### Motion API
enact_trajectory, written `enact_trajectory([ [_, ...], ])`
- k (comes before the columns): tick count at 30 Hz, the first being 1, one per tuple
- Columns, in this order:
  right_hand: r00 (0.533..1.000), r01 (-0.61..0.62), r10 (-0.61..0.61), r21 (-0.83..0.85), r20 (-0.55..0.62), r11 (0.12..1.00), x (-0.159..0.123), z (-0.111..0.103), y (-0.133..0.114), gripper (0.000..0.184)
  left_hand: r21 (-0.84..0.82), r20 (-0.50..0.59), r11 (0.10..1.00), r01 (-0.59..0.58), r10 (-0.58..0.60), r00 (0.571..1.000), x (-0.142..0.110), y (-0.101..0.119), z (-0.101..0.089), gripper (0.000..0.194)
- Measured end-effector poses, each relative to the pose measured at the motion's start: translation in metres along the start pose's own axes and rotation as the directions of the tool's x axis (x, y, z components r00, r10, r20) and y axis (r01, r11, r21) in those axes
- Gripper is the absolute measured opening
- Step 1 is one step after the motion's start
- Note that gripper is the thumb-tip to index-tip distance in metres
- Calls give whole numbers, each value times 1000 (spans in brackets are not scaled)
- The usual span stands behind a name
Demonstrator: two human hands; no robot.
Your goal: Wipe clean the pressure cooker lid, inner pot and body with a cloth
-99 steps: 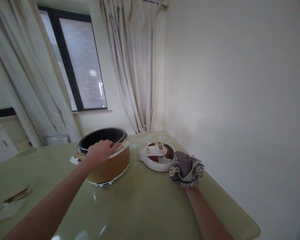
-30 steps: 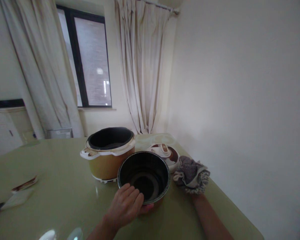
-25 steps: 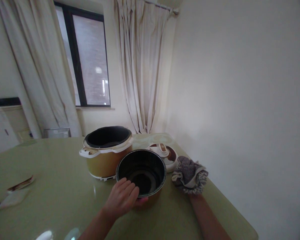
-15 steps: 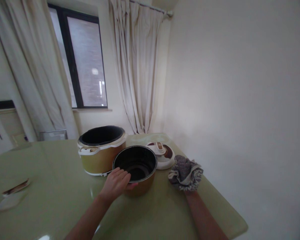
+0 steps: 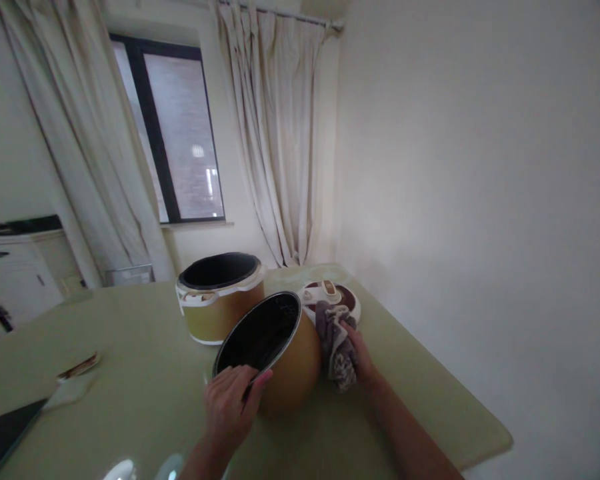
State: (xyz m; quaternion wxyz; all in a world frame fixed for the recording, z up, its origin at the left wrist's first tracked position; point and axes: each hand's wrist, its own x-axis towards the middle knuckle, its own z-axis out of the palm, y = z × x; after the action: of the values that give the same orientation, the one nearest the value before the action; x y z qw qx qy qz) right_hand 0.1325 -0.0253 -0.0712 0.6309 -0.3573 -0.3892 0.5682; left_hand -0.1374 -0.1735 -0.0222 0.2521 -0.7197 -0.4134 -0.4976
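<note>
My left hand [image 5: 233,400] grips the near rim of a round inner pot [image 5: 293,363], dark inside and golden brown outside. The pot is tilted, its mouth leaning to the left. In my right hand [image 5: 359,350] is a bunched grey cloth [image 5: 337,347], held close against the pot's right outer side. Behind the pot stands the cooker body [image 5: 225,303], golden with a white rim and a dark, uncovered well. A white and brown cooker lid [image 5: 330,293] lies behind the cloth, which partly hides it.
On the left of the pale green table [image 5: 145,373] lie a small brown and white object [image 5: 83,367] and a flat dark item [image 5: 10,430]. A wall [image 5: 455,233] runs along the right side. Curtains [image 5: 280,147] and a window [image 5: 185,133] are behind.
The pot has gone from nearly upright to tilted leftward, still in my left hand. My right hand has brought the cloth leftward to the pot's outer side. The view has shifted slightly left.
</note>
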Motion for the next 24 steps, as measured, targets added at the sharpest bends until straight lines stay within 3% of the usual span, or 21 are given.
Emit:
enact_trajectory([
  [4,999,-41,41,23,10,999,-7,32,-16,62,14,-25,997,78,-78,997,1,2,-2,45],
  [6,992,96,-89,-90,84,991,-18,48,-38,52,24,-45,987,156,-155,987,2,-2,-4,49],
  [7,965,236,-207,-187,162,953,-26,56,-49,44,22,-50,981,191,-190,980,3,-5,-4,51],
  [8,908,395,-321,-295,270,870,-37,64,-60,36,16,-51,975,221,-220,974,4,-8,-5,52],
  [10,749,659,-465,-466,471,590,-64,79,-75,32,2,-47,966,257,-257,965,6,-11,-6,54],
  [13,572,811,-463,-550,677,199,-103,98,-84,50,-47,-25,954,295,-296,955,7,-14,-4,54],
  [15,505,850,-390,-523,770,67,-117,106,-87,59,-102,6,933,345,-346,938,5,-14,-3,53],
  [16,496,858,-356,-511,792,57,-118,109,-90,62,-131,25,917,378,-378,926,3,-15,-2,53],
  [18,536,843,-310,-515,785,153,-108,110,-100,60,-181,56,881,437,-435,899,-1,-15,-3,53],
  [20,625,769,-266,-522,733,368,-86,108,-113,53,-214,59,856,470,-469,881,-4,-15,-5,52],
  [22,712,625,-185,-491,677,606,-56,103,-123,47,-236,48,842,484,-488,872,-5,-15,-7,52],
  [24,799,427,-63,-490,599,760,-27,99,-127,43,-258,56,822,508,-512,857,-6,-17,-8,54],
])
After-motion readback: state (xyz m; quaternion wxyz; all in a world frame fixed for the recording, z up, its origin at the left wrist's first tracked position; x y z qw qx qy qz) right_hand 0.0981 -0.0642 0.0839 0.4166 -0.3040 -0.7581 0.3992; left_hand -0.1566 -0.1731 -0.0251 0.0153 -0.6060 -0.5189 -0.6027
